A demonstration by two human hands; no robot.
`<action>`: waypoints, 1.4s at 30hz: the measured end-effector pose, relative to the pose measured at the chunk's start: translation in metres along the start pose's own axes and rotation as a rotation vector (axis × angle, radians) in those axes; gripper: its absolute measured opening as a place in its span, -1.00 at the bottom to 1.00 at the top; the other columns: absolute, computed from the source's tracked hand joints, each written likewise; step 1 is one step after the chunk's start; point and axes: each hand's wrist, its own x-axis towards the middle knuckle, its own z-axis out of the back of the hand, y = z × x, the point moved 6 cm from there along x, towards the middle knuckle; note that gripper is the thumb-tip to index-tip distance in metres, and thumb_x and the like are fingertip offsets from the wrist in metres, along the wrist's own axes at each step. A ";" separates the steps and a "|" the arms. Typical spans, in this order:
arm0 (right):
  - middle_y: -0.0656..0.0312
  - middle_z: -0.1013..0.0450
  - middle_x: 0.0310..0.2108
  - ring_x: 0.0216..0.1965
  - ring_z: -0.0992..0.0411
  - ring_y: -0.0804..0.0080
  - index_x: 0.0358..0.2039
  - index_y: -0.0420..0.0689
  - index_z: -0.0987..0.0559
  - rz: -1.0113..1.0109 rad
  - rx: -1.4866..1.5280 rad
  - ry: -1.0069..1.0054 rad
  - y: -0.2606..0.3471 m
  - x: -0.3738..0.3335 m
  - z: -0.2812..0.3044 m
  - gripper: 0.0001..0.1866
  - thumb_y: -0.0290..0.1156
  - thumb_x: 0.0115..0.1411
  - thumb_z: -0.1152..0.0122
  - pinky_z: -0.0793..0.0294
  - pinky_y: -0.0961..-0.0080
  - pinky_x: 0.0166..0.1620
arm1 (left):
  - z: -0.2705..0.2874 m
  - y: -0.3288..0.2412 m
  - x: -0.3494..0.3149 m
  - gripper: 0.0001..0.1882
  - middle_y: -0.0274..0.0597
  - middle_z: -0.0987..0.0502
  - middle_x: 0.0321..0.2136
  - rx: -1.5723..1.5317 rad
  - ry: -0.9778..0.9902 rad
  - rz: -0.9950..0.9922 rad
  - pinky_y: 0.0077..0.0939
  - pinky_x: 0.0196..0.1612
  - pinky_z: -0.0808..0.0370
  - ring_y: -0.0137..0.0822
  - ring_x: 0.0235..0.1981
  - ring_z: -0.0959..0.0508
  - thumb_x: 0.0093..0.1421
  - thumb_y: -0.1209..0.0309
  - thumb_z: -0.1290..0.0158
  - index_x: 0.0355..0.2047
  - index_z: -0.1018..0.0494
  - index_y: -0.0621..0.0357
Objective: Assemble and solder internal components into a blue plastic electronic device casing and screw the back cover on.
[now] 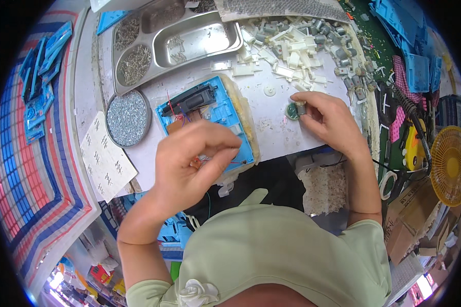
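A blue plastic housing (216,92) lies on the white worktop, with a black part (192,101) and thin red and blue wires inside it. Above its near side is my left hand (187,158), thumb and forefinger pressed together; what they hold, if anything, I cannot make out. To the right, my right hand (333,120) pinches a small silver motor (301,108) between thumb and forefinger. That motor is at the edge of a small round dish (291,112) with something green in it. A white plastic disc (270,90) lies just beyond.
At the back stands a compartmented metal tray (161,62) of screws. White plastic parts and motors (297,56) are heaped to its right. A round dish of small metal pieces (128,118) and a paper sheet (105,158) lie left. A yellow fan (448,166) stands far right.
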 end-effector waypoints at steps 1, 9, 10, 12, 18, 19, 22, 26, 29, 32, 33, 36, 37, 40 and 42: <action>0.14 -0.46 -0.47 -0.46 -0.44 0.27 -0.04 -0.15 -0.62 0.049 -0.043 -0.011 0.004 0.003 -0.001 -0.63 -0.52 0.10 -0.22 -0.45 0.36 -0.31 | -0.001 0.007 -0.009 -0.84 -0.11 -0.61 -0.25 -0.014 -0.032 -0.014 -0.58 -0.30 -0.59 -0.39 -0.32 -0.63 0.16 0.70 -0.20 -0.23 -0.58 0.32; 0.40 -0.40 -0.44 -0.42 -0.32 0.79 0.04 -0.19 -0.61 -0.140 0.399 0.158 0.016 0.002 0.003 -0.56 -0.60 0.09 -0.32 -0.25 0.72 -0.38 | -0.018 0.039 -0.045 -0.82 -0.12 -0.60 -0.21 -0.148 -0.225 0.102 -0.53 -0.20 -0.64 -0.36 -0.23 -0.62 0.18 0.72 -0.17 -0.21 -0.59 0.33; 0.40 -0.42 -0.40 -0.41 -0.32 0.79 0.06 -0.22 -0.60 -0.108 0.577 0.127 0.026 -0.001 -0.003 -0.55 -0.61 0.11 -0.33 -0.25 0.73 -0.38 | -0.020 0.038 -0.045 -0.81 -0.12 -0.59 -0.20 -0.132 -0.213 0.109 -0.55 -0.18 -0.63 -0.37 -0.21 -0.61 0.18 0.74 -0.17 -0.19 -0.59 0.35; 0.36 -0.48 -0.28 -0.36 -0.35 0.77 0.12 -0.27 -0.54 -0.066 0.877 0.128 0.049 -0.005 -0.026 -0.51 -0.62 0.13 -0.35 -0.30 0.74 -0.34 | -0.021 0.040 -0.048 -0.81 -0.16 -0.58 -0.23 -0.116 -0.229 0.136 -0.56 -0.19 -0.62 -0.40 -0.22 -0.61 0.18 0.72 -0.19 -0.18 -0.59 0.33; 0.29 -0.52 -0.15 -0.26 -0.43 0.71 0.18 -0.32 -0.47 -0.154 1.301 0.240 0.082 -0.005 -0.079 -0.46 -0.66 0.16 -0.34 -0.45 0.71 -0.18 | -0.020 0.047 -0.053 -0.68 -0.21 -0.59 -0.29 -0.238 -0.272 0.211 -0.56 -0.21 -0.63 -0.45 -0.26 -0.62 0.21 0.64 -0.20 -0.02 -0.49 0.24; 0.29 -0.52 -0.15 -0.26 -0.44 0.70 0.18 -0.32 -0.47 -0.175 1.300 0.248 0.082 -0.004 -0.081 -0.46 -0.66 0.16 -0.34 -0.45 0.71 -0.17 | -0.020 0.046 -0.052 -0.64 -0.22 -0.56 -0.25 -0.260 -0.244 0.239 -0.58 -0.18 -0.61 -0.48 -0.22 -0.60 0.22 0.65 -0.19 0.03 -0.44 0.24; 0.29 -0.52 -0.17 -0.26 -0.44 0.70 0.18 -0.31 -0.48 -0.180 1.316 0.286 0.084 0.000 -0.084 -0.47 -0.65 0.17 -0.34 -0.47 0.70 -0.17 | -0.021 0.048 -0.053 -0.57 -0.24 -0.53 -0.22 -0.272 -0.214 0.246 -0.62 -0.13 -0.60 -0.51 -0.17 -0.57 0.24 0.65 -0.19 0.09 -0.37 0.23; 0.32 -0.50 -0.22 -0.28 -0.43 0.70 0.17 -0.29 -0.49 -0.204 1.252 0.290 0.084 0.001 -0.086 -0.48 -0.63 0.18 -0.34 -0.47 0.69 -0.19 | -0.021 0.051 -0.053 -0.55 -0.24 -0.52 -0.22 -0.295 -0.211 0.238 -0.63 -0.14 -0.59 -0.52 -0.18 -0.57 0.23 0.66 -0.18 0.10 -0.35 0.22; 0.35 -0.49 -0.26 -0.31 -0.43 0.71 0.17 -0.28 -0.49 -0.184 1.191 0.280 0.082 0.001 -0.086 -0.49 -0.62 0.19 -0.35 -0.47 0.69 -0.22 | -0.022 0.051 -0.051 -0.55 -0.24 -0.52 -0.22 -0.307 -0.204 0.248 -0.63 -0.14 -0.58 -0.51 -0.19 -0.57 0.23 0.67 -0.17 0.11 -0.35 0.22; 0.36 -0.48 -0.29 -0.34 -0.43 0.70 0.16 -0.28 -0.50 -0.146 1.070 0.224 0.082 0.000 -0.084 -0.50 -0.60 0.18 -0.36 -0.46 0.68 -0.26 | -0.022 0.051 -0.052 -0.54 -0.24 -0.52 -0.22 -0.292 -0.195 0.228 -0.62 -0.15 -0.58 -0.52 -0.19 -0.56 0.23 0.67 -0.17 0.12 -0.34 0.22; 0.34 -0.50 -0.28 -0.35 -0.44 0.68 0.15 -0.26 -0.51 -0.128 1.017 0.207 0.084 -0.002 -0.081 -0.50 -0.60 0.17 -0.37 -0.46 0.67 -0.27 | -0.022 0.049 -0.053 -0.55 -0.23 -0.52 -0.21 -0.302 -0.212 0.211 -0.61 -0.15 -0.58 -0.51 -0.20 -0.57 0.23 0.67 -0.18 0.10 -0.35 0.22; 0.27 -0.54 -0.26 -0.36 -0.48 0.59 0.11 -0.21 -0.55 0.137 0.696 0.089 0.092 0.000 -0.069 -0.50 -0.60 0.12 -0.41 -0.47 0.62 -0.28 | -0.019 0.046 -0.054 -0.59 -0.19 -0.55 -0.21 -0.219 -0.262 0.106 -0.56 -0.18 -0.59 -0.47 -0.23 -0.59 0.21 0.67 -0.20 0.05 -0.40 0.23; 0.24 -0.56 -0.24 -0.36 -0.49 0.55 0.10 -0.19 -0.57 0.256 0.559 0.038 0.096 -0.001 -0.065 -0.49 -0.60 0.10 -0.42 -0.47 0.60 -0.28 | -0.018 0.045 -0.055 -0.61 -0.17 -0.57 -0.21 -0.115 -0.279 0.034 -0.54 -0.19 -0.60 -0.44 -0.24 -0.60 0.20 0.67 -0.21 0.02 -0.42 0.23; 0.17 -0.59 -0.22 -0.37 -0.53 0.40 0.00 -0.15 -0.61 0.278 0.462 0.028 0.105 0.007 -0.053 -0.52 -0.61 0.01 -0.46 -0.51 0.52 -0.29 | -0.012 0.034 -0.054 -0.68 -0.10 -0.61 -0.23 0.222 -0.301 -0.172 -0.48 -0.20 -0.61 -0.33 -0.26 -0.64 0.15 0.66 -0.25 -0.08 -0.48 0.24; 0.16 -0.60 -0.24 -0.37 -0.54 0.33 -0.06 -0.14 -0.62 0.438 0.346 -0.015 0.115 0.008 -0.048 -0.54 -0.60 -0.03 -0.49 -0.52 0.49 -0.31 | -0.010 0.030 -0.055 -0.71 -0.07 -0.63 -0.25 0.298 -0.319 -0.244 -0.45 -0.21 -0.61 -0.27 -0.26 -0.66 0.13 0.67 -0.26 -0.14 -0.51 0.24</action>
